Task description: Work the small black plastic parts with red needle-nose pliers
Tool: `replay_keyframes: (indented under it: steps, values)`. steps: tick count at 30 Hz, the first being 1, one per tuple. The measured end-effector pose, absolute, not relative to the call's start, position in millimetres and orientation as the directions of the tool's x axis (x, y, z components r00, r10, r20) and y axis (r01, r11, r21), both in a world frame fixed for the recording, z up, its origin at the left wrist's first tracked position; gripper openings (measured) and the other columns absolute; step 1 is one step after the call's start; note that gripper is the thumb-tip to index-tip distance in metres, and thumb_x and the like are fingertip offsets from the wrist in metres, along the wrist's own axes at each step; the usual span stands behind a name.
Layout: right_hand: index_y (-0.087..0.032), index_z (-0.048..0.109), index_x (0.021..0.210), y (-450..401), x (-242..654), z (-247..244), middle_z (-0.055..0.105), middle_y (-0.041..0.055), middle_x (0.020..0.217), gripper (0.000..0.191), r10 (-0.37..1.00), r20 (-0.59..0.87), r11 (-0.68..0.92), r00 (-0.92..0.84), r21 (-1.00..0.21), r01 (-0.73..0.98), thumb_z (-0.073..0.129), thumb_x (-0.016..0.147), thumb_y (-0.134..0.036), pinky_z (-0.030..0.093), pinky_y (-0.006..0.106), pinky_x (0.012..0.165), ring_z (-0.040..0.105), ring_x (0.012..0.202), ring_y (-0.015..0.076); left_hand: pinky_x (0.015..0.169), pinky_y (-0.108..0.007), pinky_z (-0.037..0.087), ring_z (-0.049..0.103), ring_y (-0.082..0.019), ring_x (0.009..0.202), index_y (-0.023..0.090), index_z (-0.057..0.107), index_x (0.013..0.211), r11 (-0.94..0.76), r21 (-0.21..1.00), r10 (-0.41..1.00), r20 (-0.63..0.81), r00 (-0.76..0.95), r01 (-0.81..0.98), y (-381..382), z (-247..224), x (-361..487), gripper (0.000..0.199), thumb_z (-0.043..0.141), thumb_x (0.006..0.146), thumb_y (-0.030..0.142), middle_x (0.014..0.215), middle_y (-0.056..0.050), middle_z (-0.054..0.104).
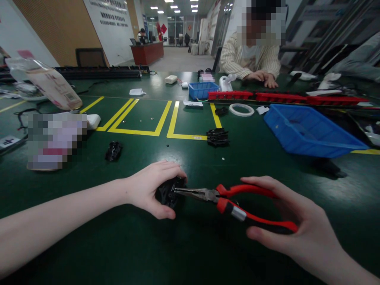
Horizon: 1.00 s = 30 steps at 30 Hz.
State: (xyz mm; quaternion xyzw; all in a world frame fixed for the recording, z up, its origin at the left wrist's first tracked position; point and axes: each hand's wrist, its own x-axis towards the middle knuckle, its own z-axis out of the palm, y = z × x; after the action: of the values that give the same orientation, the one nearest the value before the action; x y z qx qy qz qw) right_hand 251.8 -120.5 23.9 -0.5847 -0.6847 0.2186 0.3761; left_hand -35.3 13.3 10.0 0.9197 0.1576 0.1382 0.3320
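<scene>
My left hand (158, 186) grips a black plastic part (170, 193) near the table's front, thumb below and fingers over its top. From the right, my right hand (297, 221) is wrapped round the spread handles of red-and-black needle-nose pliers (234, 198). The pliers' narrow jaws point left and their tips touch the black part; whether they pinch anything there I cannot tell. A similar black part (113, 151) lies on the table beyond my left forearm. Further off to the right, a small stack of black pieces (217, 137) sits by the yellow tape.
A blue bin (311, 130) stands at the right, a smaller blue bin (203, 90) further back. Red strips (282, 98) and a white tape roll (241, 109) lie between them. A plastic bottle (50, 85) leans at the left. Another person (252, 59) sits across the table.
</scene>
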Motion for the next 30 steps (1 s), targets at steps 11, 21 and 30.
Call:
replay_keyframes:
  steps: [11,21,30]
  values:
    - [-0.033,0.063,0.116,-119.7,250.3,22.8,0.072,0.003,0.104,0.055,0.974,0.224,0.194,-0.025,-0.777,0.599,0.08,0.066,-0.049,0.063,0.039,0.072,0.071,0.088,0.028,0.076,-0.035,0.043,0.055,-0.023,0.085,0.017,0.052,0.115,-0.74,0.652,0.374,0.192,0.907,0.167,13.7,7.3,-36.8,0.073,0.052,0.076,0.078,0.1,-0.007,0.059]
    - [-0.028,0.063,0.115,-114.8,253.7,24.3,0.072,0.0063,0.105,0.056,0.994,0.103,0.109,-0.043,-0.816,0.567,0.077,0.067,-0.052,0.061,0.041,0.076,0.071,0.088,0.0278,0.078,-0.037,0.046,0.056,-0.025,0.09,0.017,0.049,0.122,-0.785,0.592,0.378,0.222,0.899,0.184,11.7,7.1,-38.3,0.073,0.057,0.075,0.072,0.104,-0.009,0.058]
    - [-0.028,0.055,0.131,-111.1,256.9,20.0,0.065,0.0086,0.117,0.058,0.932,0.153,0.346,-0.327,-0.636,0.69,0.067,0.079,-0.052,0.059,0.035,0.071,0.067,0.095,0.0254,0.072,-0.036,0.045,0.056,-0.024,0.084,0.016,0.052,0.12,-0.811,0.552,0.351,0.197,0.916,0.192,11.4,7.8,-37.3,0.076,0.049,0.074,0.078,0.099,-0.009,0.058]
